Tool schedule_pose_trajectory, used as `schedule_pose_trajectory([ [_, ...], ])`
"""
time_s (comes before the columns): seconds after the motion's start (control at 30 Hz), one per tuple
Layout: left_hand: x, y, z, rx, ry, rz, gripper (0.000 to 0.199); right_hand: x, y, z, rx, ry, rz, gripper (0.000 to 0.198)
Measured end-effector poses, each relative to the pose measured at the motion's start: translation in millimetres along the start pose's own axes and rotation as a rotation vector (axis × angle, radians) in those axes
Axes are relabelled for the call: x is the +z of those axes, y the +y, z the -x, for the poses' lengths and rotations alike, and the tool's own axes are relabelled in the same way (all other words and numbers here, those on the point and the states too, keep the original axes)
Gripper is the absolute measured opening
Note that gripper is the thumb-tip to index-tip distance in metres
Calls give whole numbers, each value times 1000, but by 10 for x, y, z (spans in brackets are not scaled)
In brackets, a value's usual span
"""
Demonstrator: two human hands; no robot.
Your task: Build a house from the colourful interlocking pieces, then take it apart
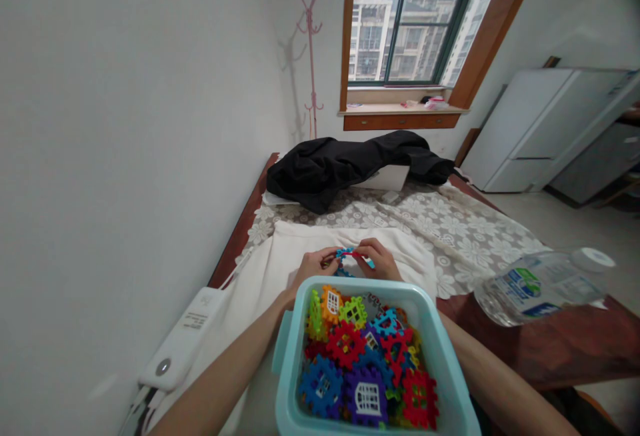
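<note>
Beyond the far rim of a light teal bin, my left hand (319,264) and my right hand (379,259) meet over a white cloth. Both have their fingers closed on a small group of interlocking plastic building tiles (345,253), blue and red, which spans the gap between them. The lower part of the tiles is hidden behind the rim. Nearest to me stands the teal bin (291,356), between my forearms. It holds many notched tiles, among them a red one (346,344), a purple one with a white window (367,397) and a blue one (321,386).
A large clear plastic bottle (543,286) stands at the right on the dark red table (505,349). A white power strip (184,337) with cables lies left. Black clothing (345,166) covers a white box (383,178) on the floral tablecloth (465,229) at the back.
</note>
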State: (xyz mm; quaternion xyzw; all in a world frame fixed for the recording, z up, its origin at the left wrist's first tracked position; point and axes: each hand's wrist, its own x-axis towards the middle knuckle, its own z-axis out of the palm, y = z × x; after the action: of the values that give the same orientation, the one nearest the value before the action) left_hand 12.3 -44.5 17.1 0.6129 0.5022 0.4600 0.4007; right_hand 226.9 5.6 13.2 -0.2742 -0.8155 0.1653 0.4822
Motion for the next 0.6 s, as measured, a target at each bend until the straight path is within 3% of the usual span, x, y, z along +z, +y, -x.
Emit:
schedule_pose_trajectory([
  [0.13,-10,-19,-2,11,-18,3,40,-17,-32,-1,-34,-151,-15,27],
  [0.27,10,16,-2,-5,-34,83,42,-36,-15,-10,-61,-140,34,34],
  [0.4,33,55,-1,-18,-11,127,43,-11,-8,-41,-65,-218,85,33],
  [0.6,19,-15,5,-2,30,9,42,-26,0,-68,-209,-232,203,34],
])
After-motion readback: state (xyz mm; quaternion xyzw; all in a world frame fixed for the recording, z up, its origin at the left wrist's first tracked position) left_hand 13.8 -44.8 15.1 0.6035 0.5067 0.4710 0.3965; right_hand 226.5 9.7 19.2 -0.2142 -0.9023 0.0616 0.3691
